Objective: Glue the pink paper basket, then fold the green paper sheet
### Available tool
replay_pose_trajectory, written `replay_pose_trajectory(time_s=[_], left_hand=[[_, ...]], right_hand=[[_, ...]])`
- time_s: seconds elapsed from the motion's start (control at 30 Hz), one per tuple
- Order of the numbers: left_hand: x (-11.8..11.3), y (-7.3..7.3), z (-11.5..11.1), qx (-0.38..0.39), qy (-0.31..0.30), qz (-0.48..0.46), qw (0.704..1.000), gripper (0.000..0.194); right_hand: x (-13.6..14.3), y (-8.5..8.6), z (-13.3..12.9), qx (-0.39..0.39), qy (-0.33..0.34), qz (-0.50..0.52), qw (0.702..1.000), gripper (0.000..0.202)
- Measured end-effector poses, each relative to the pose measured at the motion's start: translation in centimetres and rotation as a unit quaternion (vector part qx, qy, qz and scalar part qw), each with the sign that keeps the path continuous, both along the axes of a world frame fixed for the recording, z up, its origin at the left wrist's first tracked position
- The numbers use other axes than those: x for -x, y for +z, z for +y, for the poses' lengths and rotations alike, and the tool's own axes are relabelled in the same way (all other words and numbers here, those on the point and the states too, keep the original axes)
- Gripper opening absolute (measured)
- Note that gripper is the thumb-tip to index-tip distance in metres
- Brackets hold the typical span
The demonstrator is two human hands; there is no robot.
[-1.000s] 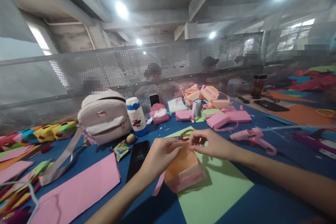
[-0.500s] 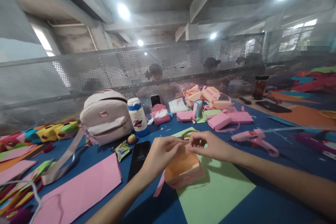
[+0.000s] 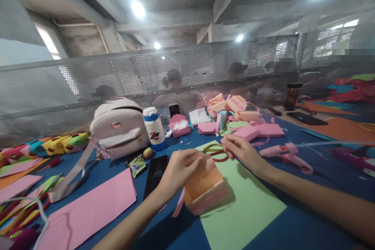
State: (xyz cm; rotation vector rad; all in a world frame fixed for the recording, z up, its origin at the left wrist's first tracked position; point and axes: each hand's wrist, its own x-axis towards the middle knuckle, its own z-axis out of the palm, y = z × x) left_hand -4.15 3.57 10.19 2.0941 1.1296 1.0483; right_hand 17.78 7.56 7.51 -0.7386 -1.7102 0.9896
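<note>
My left hand [image 3: 187, 168] pinches the upper left edge of a small orange and pink paper box [image 3: 206, 189], which is tilted with its open side toward me. A pink strip [image 3: 178, 203] hangs from the box's left side. My right hand [image 3: 238, 150] is apart from the box, over the scissors with yellow and red handles [image 3: 215, 152]; its fingers are drawn together, and anything between them is too small to tell. Beneath the box lies a light green sheet [image 3: 249, 207].
A pink glue gun [image 3: 288, 155] lies to the right. Pink sheets [image 3: 93, 211], a black phone [image 3: 155, 174], a snack packet [image 3: 137, 165], a backpack [image 3: 118, 131] and a bottle [image 3: 154, 129] are on the left. Paper boxes [image 3: 227, 105] are piled at the back.
My right hand has left the box's edge and moved right, uncovering more of the scissors. My left hand still holds the box, which sits slightly lower in view.
</note>
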Motion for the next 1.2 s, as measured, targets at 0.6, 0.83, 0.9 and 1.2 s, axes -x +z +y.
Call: replay_pose_trajectory(time_s=[0.6, 0.83, 0.9, 1.2], left_hand=[[0.0, -0.7, 0.5, -0.006, -0.007, 0.000, 1.000, 0.013], [0.2, -0.2, 0.1, -0.006, -0.048, -0.023, 0.999, 0.027], [0.3, -0.2, 0.0, -0.007, -0.052, -0.039, 0.998, 0.037], [1.3, -0.1, 1.2, -0.043, -0.006, -0.091, 0.995, 0.023]], right_hand=[[0.0, -3.5, -1.0, -0.127, -0.048, -0.008, 0.991, 0.018], [-0.3, -3.6, -1.7, -0.217, -0.064, -0.047, 0.973, 0.022], [-0.3, -3.7, -2.2, -0.277, -0.047, -0.087, 0.956, 0.026], [-0.2, -3.8, -3.0, -0.441, 0.029, -0.172, 0.880, 0.029]])
